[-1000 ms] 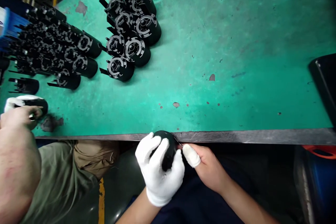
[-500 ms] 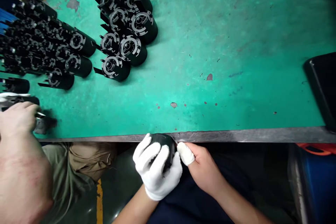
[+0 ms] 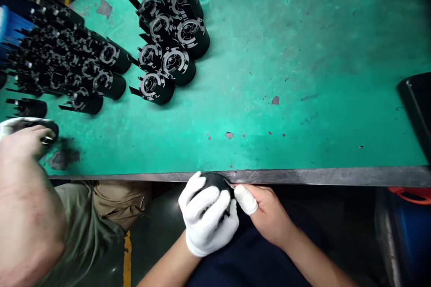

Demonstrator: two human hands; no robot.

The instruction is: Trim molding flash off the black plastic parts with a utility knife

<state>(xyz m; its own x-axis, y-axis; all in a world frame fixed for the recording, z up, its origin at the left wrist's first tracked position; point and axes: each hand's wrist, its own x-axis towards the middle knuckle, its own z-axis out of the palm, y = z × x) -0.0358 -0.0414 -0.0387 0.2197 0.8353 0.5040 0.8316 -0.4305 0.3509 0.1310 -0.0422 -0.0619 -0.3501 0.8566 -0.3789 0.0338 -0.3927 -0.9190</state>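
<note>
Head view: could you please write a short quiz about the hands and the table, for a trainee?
1. Choose: the glove on the left hand is A) black, B) white, C) green.
2. True or false: the right hand wears a full glove.
3. Fill in: the left hand holds a black part close to the near ____ of the table.

Key: 1. B; 2. False; 3. edge.

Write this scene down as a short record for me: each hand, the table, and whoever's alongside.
Left hand: white-gloved, wrapped around a round black part
Right hand: thumb covered in white, pinching a thin tool by the part
Table: green, worn; larger left cluster, smaller cluster of black parts
Co-worker's bare hand: far left
</note>
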